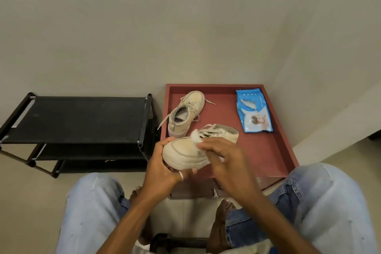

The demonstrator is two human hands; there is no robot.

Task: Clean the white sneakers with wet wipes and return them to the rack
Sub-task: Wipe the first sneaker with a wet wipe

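The left hand (162, 169) cups the toe end of an off-white lace-up canvas sneaker (181, 150) from underneath, thumb curled up over the toe cap and fingers wrapped under the thick sole; a silver ring (181, 175) shows on one finger. The right hand (224, 163) lies over the top of the same shoe, its fingers curled round a crumpled white wet wipe (195, 135) that presses against the upper just by the laces. The held sneaker is lifted above the near left part of a dark red square table with a raised rim (257, 150). Its matching off-white sneaker (186, 113) rests on that table just behind, heel toward the person, laces trailing. A blue plastic pack of wet wipes (254, 112) lies flat near the far right corner. A black tiered fabric-shelf shoe rack (78, 117) stands just left of the table.
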